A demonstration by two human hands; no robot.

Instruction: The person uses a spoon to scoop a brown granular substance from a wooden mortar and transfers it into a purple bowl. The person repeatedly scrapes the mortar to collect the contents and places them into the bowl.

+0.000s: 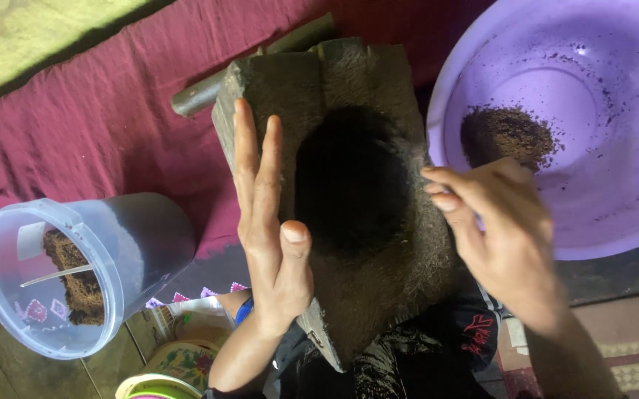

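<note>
Mortar: we see a dark, rough wooden mortar [349, 185], tipped with its long axis running from the lap up and away, its black hollow facing us.
Left hand [268, 222]: flat, fingers spread along the mortar's left face, steadying it.
Right hand [497, 229]: fingers pinched together at the hollow's right rim; we cannot tell what they hold.
Basin: smooth purple plastic basin [615, 148], brown powder inside, right of the mortar.
Tub: clear plastic tub [76, 273] lying on its side, left.
Cloth: maroon cloth [98, 125] beneath.

A wooden mortar [349, 185] is set at the centre on the cloth [98, 118], between a tub [76, 273] lying at the left and a basin [593, 111] at the right. Powder [508, 133] is held in the basin. A stick [209, 89] lies behind the mortar.
</note>
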